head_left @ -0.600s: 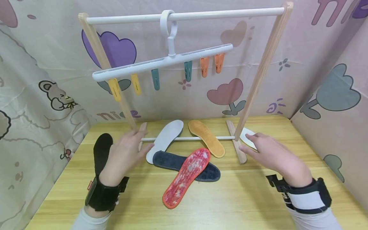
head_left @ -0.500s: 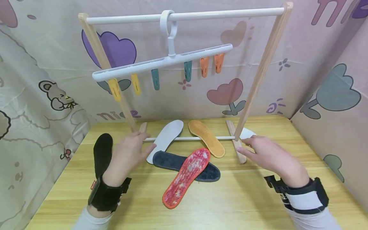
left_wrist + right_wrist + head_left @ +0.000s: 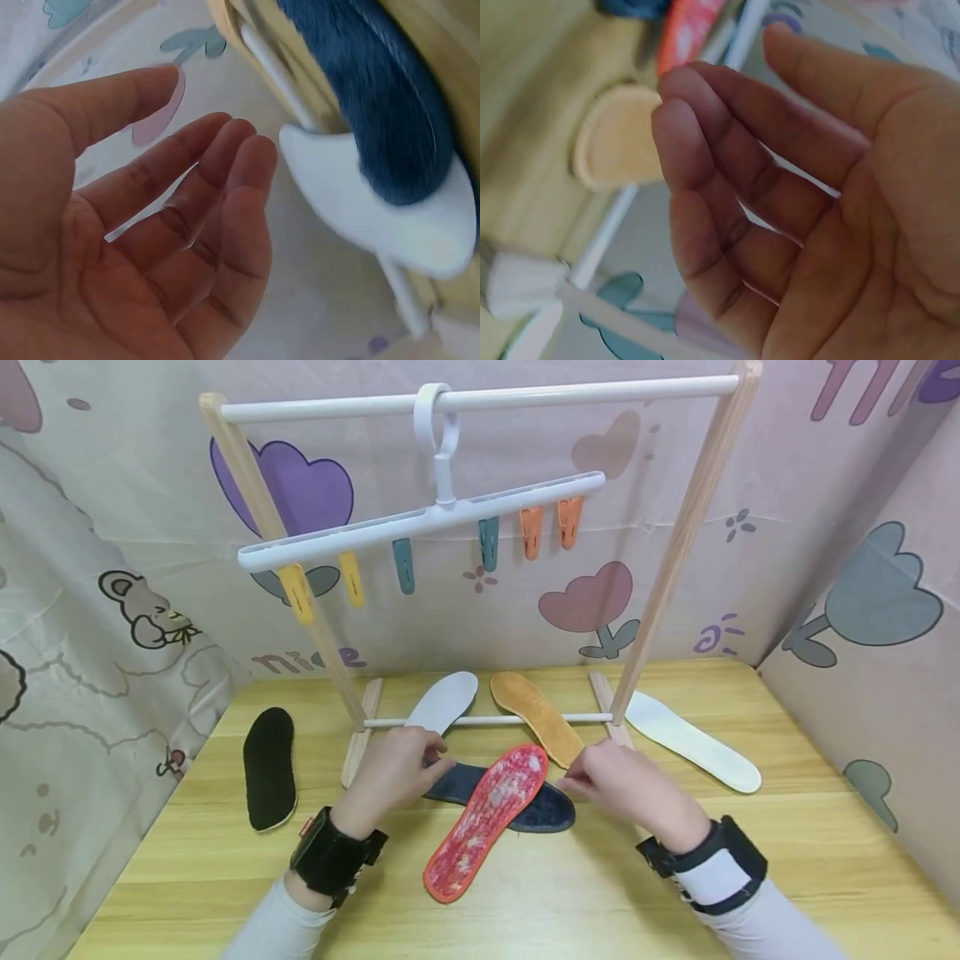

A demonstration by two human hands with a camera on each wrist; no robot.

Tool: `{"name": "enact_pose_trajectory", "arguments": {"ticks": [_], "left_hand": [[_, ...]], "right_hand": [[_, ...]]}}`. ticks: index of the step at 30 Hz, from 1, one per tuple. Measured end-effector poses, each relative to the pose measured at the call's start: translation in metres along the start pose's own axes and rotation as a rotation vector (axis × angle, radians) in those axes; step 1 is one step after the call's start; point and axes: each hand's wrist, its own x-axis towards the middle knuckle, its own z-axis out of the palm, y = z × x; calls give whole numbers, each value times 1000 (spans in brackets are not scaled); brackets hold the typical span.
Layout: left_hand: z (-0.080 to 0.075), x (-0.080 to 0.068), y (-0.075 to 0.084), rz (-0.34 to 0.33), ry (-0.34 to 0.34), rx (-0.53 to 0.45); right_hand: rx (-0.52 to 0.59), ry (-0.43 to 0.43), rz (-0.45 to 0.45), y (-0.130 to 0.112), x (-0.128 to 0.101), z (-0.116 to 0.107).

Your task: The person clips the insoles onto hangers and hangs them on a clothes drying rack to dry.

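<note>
My left hand (image 3: 396,768), fingers loosely bent and holding nothing, overlaps the near end of a white insole (image 3: 446,697) and the left end of a dark blue insole (image 3: 543,814). In the left wrist view its palm (image 3: 150,240) is bare, with the dark blue insole (image 3: 390,112) lying across the white one (image 3: 345,195). My right hand (image 3: 630,785), also holding nothing, has its fingertips close to the tan insole (image 3: 536,714) and the dark blue one's right end. A red patterned insole (image 3: 487,822) lies across the dark blue insole between the hands.
A wooden rack (image 3: 678,543) with white bars stands behind the hands. From its top bar hangs a tilted white hanger (image 3: 405,525) with yellow, teal and orange clips. A black insole (image 3: 270,768) lies at left, another white insole (image 3: 693,743) at right. Printed cloth surrounds the table.
Both hands have moved inward, the left from beside the black insole, the right from over the right-hand white insole. Those two insoles now show in full. No insole has moved.
</note>
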Motion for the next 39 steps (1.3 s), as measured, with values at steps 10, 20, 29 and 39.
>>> {"name": "enact_pose_trajectory", "arguments": {"ticks": [10, 20, 29, 39], "left_hand": [[24, 20, 20, -12, -100, -43], [42, 26, 23, 9, -147, -72], [49, 25, 25, 41, -111, -49], [54, 24, 24, 37, -105, -63]], "right_hand": [[-34, 43, -18, -4, 7, 26], [-30, 60, 3, -4, 14, 34], [-66, 118, -53, -4, 18, 38], [-58, 121, -43, -5, 21, 40]]}}
